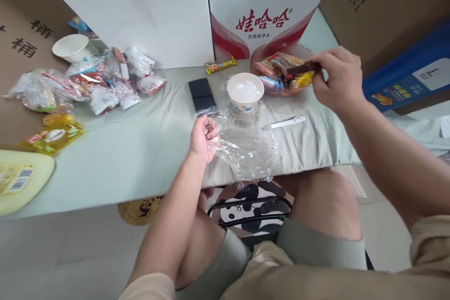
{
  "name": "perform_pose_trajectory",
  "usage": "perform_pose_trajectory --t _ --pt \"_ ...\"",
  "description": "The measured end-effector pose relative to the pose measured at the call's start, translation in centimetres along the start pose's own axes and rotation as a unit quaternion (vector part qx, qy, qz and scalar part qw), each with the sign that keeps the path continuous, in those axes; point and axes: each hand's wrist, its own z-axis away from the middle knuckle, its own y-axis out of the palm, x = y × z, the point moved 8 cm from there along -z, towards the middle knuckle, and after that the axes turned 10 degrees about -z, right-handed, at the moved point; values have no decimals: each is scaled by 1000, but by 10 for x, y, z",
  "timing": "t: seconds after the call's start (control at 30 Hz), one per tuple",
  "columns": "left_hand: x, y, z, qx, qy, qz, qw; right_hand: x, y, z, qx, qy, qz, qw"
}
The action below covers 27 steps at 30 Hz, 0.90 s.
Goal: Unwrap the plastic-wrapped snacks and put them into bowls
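My left hand (203, 138) is closed on the edge of a clear plastic bag (246, 145) that lies crumpled on the grey-clothed table (140, 150). Over at the right, my right hand (337, 79) pinches a dark snack bar (303, 68) above a pink transparent bowl (281, 54) filled with wrapped snacks. A white paper cup (245, 91) stands just behind the bag. A white pen (283, 123) lies to the right of the bag, and a black phone (201, 94) to its left.
A pile of filled clear snack bags (87, 86) and another paper cup (71, 48) sit at the back left. Yellow packets (52, 136) lie near the left edge. White cartons (140, 18) and a red-printed box (267, 21) form a wall behind. Cardboard boxes flank both sides.
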Motion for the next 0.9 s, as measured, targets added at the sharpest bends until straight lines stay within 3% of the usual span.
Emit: perform_pose_trajectory --t 0.1,0.17,0.3,0.33,0.43,0.53,0.6,0.77,0.9 --pt "0 1 0 15 -13 2 1000 -32 23 -27 111 5 43 993" --pt "0 2 2 31 -20 3 999 -34 28 -27 137 10 38 990" --pt "0 10 9 104 -27 -6 994 16 11 15 36 20 -62 997" --pt "0 13 12 131 -28 -10 991 33 17 32 47 28 -128 990" --pt "5 22 22 211 -36 -29 976 72 65 81 134 91 -312 936" --pt "17 20 26 235 -52 -40 970 77 109 109 136 183 -410 883" --pt "25 15 26 231 -64 -41 970 74 123 116 124 214 -456 855" --pt "28 9 24 243 -79 -40 966 85 120 114 163 204 -539 801" --pt "8 0 14 152 -60 -17 986 77 107 112 98 266 -618 733"
